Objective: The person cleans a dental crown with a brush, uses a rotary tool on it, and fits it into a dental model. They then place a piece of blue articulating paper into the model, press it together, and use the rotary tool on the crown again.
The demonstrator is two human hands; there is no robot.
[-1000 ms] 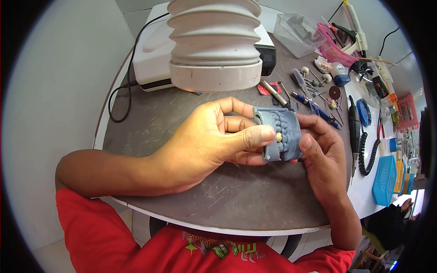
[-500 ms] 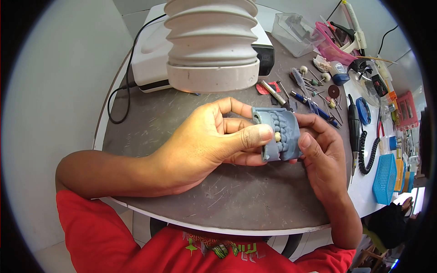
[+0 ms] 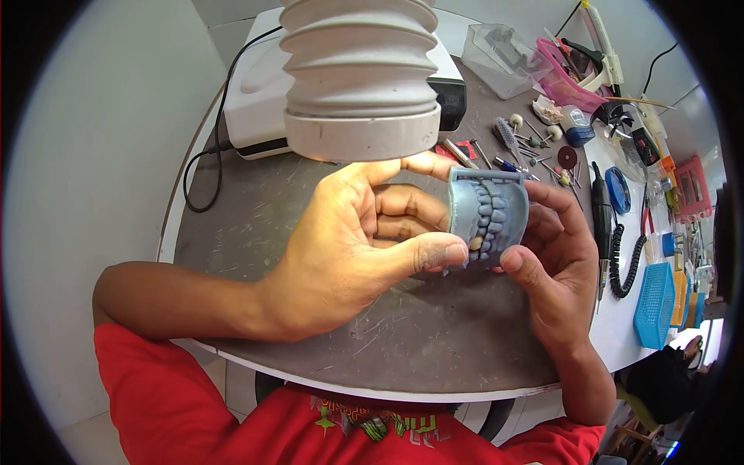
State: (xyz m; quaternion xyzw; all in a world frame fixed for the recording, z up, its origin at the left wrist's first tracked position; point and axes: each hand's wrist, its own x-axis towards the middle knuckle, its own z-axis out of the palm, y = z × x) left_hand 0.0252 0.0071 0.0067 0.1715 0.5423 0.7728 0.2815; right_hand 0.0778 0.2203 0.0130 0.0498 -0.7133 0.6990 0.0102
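Between my hands, above the desk mat, is a blue-grey dental model [image 3: 504, 213] with its upper and lower tooth rows closed together. A cream-coloured crown [image 3: 475, 243] stands out among the grey teeth, close to my left thumb tip. My left hand [image 3: 349, 240] grips the model's left side, thumb in front and fingers behind. On the opposite side my right hand [image 3: 559, 267] holds it, with the thumb at the lower right edge and the fingers wrapped behind. The model hides some of the fingertips.
A white ribbed suction hose [image 3: 360, 77] hangs just above my hands. Behind it sits a white machine [image 3: 260, 101]. Several burs and polishing tips [image 3: 535, 143] lie at the right, near a black handpiece [image 3: 601, 225], a pink basket [image 3: 564, 81] and a blue basket [image 3: 655, 302].
The dental model has been turned and tilted, so more of the tooth rows and the hinge bar at its top show. Both hands have shifted slightly right with it.
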